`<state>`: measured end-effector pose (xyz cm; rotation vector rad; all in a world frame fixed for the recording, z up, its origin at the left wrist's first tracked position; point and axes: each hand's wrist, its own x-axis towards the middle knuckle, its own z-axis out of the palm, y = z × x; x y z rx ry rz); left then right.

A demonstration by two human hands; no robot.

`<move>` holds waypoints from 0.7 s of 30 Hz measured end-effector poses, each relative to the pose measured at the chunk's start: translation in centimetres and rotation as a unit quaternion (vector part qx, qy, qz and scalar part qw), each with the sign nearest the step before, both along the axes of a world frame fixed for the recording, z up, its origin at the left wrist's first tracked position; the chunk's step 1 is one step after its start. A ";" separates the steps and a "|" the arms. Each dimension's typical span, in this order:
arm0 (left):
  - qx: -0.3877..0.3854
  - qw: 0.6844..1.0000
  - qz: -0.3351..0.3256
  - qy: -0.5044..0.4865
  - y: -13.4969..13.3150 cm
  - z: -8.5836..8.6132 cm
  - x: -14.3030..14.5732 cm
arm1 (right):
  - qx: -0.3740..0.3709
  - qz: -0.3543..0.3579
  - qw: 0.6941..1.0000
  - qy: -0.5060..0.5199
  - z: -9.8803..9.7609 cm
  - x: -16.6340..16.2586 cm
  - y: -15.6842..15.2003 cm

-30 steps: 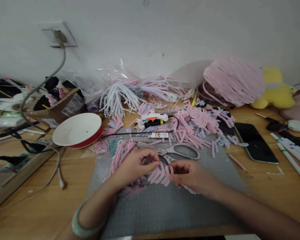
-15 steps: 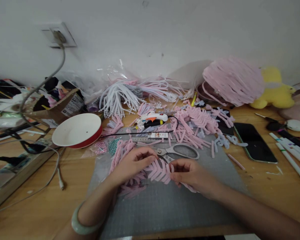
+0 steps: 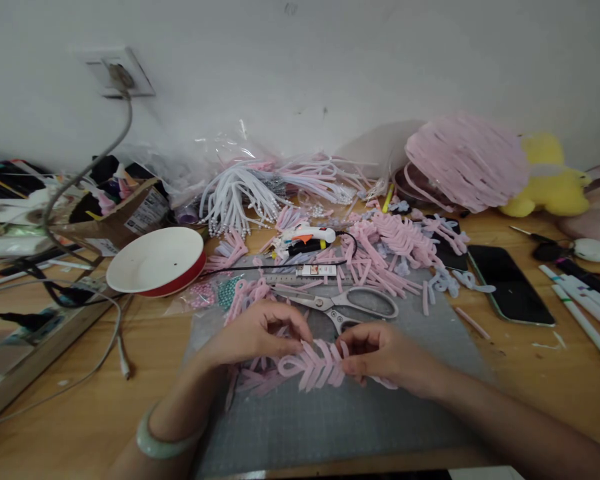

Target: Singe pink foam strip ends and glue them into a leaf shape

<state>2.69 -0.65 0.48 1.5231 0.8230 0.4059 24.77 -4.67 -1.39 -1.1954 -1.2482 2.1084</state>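
Between my hands is a pink pipe-cleaner braid, its fuzzy strands folded in a herringbone pattern with a loop at the left end. My left hand pinches its upper edge between thumb and fingers. On the other side, my right hand grips the braid near its right end, and a short pink tail shows below the fingers. Just behind the hands lie grey-handled scissors on the grey cutting mat. More pink pipe-cleaner pieces are partly hidden behind my left hand.
A red-and-white bowl stands left of the mat, near a power strip with cables. Behind are a glue gun, a ruler, white pipe cleaners and pink bundles. A phone lies to the right.
My left hand has shifted slightly and the braid has come down toward me, so its looped left end now shows. More of the scissors is uncovered. My right hand stays nearly in place.
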 end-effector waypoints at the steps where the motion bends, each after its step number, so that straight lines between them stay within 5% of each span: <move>1: 0.011 1.000 -0.005 0.002 0.0 0.0 0.0 | 0.001 0.005 1.000 0.004 0.0 0.0 0.0; 14: 0.195 0.970 0.135 0.042 -0.8 -0.8 1.7 | 0.032 -0.020 0.999 0.008 0.1 -0.2 0.0; 21: 0.126 0.983 0.130 0.028 -0.6 -0.6 1.6 | 0.015 -0.050 0.998 0.019 0.3 -0.4 0.0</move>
